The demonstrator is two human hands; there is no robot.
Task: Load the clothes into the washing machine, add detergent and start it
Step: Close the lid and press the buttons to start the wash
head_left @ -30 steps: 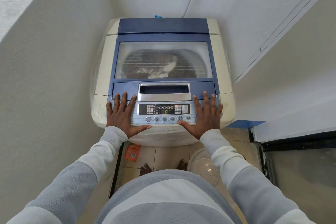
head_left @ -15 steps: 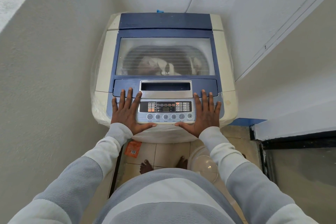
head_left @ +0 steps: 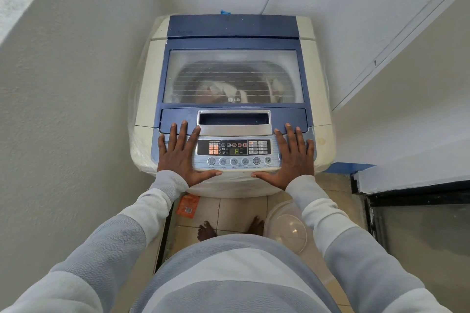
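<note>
Both flat and well apart, left hand (head_left: pixel 178 157) and right hand (head_left: pixel 293 157), fingers straight, either side of control panel (head_left: pixel 236 160), washing machine (head_left: pixel 150 84) lid (head_left: pixel 178 119) closed, clothes (head_left: pixel 218 89) under its window.

The tiled floor (head_left: pixel 236 213) is carrying the washing machine (head_left: pixel 152 79) at its far end. An orange packet (head_left: pixel 187 207) is lying on the tiles at the near left, a clear plastic bowl (head_left: pixel 287 231) is sitting at the right, and two bare feet (head_left: pixel 206 230) are standing between them.
</note>
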